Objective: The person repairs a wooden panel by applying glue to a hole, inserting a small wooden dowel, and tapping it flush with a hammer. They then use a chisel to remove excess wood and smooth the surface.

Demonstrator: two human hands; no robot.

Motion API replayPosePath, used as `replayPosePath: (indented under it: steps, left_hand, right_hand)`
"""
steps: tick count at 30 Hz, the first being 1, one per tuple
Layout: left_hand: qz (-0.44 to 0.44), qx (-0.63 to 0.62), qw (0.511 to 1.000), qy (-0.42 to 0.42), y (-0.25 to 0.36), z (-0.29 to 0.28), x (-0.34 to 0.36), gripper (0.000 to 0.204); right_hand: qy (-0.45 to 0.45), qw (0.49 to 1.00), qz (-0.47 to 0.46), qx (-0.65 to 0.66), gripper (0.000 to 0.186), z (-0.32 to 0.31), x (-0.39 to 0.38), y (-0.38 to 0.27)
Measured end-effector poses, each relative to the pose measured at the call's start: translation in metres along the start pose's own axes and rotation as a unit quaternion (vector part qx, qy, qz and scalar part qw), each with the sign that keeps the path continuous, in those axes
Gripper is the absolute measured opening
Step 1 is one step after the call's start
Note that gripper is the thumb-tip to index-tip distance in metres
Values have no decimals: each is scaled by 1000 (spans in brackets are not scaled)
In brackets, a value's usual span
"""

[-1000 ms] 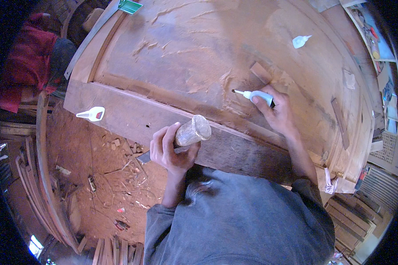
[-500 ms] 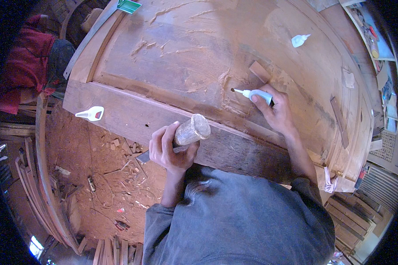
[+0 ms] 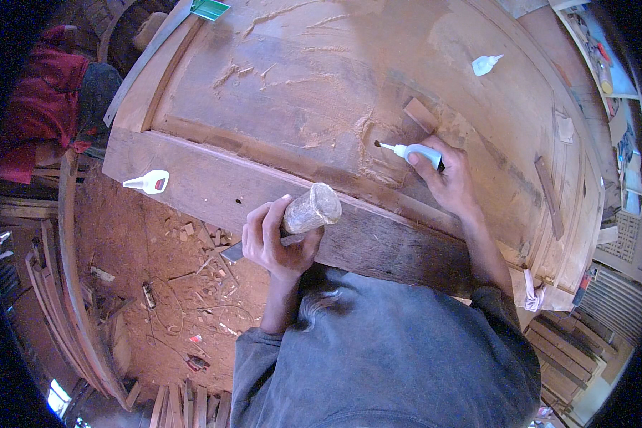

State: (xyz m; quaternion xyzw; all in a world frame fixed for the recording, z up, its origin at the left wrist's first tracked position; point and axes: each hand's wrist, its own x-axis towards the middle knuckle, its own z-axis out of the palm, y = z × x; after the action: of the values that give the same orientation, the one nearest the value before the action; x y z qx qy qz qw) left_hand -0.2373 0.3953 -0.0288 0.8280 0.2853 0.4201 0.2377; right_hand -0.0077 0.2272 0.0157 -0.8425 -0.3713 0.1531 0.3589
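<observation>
My right hand (image 3: pixel 449 175) is closed around a small squeeze glue bottle (image 3: pixel 422 154), tilted with its thin nozzle pointing left. The nozzle's tip is at a dark spot (image 3: pixel 376 143) in the dusty wooden panel (image 3: pixel 307 93). Nearer to me, my left hand (image 3: pixel 269 239) grips what looks like a wide chisel (image 3: pixel 310 210). Its thick, pale, round handle leans up to the right, and a flat grey blade end shows below the fingers. Just beyond the right hand lies a small wooden block (image 3: pixel 421 115) on the panel.
Two more small bottles lie on the panel: a white one (image 3: pixel 148 182) near its left front edge, another (image 3: pixel 486 65) at the far right. A thin wood strip (image 3: pixel 549 196) rests at right. A person in red (image 3: pixel 43 107) is at far left. Offcuts and a cord litter the dirt floor (image 3: pixel 185 285).
Almost nothing differs. The whole view has shifted very slightly; both hands keep their holds, and the bottle's nozzle stays at the dark spot.
</observation>
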Motion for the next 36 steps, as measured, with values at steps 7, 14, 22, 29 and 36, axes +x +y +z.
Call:
replayPosePath:
  steps: [7, 14, 22, 29, 36]
  left_hand:
    - [-1, 3, 1000, -3, 0, -1, 0, 54]
    - [0, -4, 1000, 5, -1, 1, -1, 54]
    - [2, -3, 1000, 3, 0, 0, 0, 53]
    - [6, -4, 1000, 4, 1, 0, 1, 52]
    - [2, -10, 1000, 5, 0, 1, 0, 52]
  right_hand:
    - [4, 1000, -12, 8, 23, 0, 0, 3]
    - [-1, 1000, -2, 3, 23, 0, 0, 3]
    - [2, 1000, 9, -1, 22, 0, 0, 1]
    - [11, 1000, 1, 10, 23, 1, 0, 1]
    - [10, 1000, 6, 9, 22, 1, 0, 0]
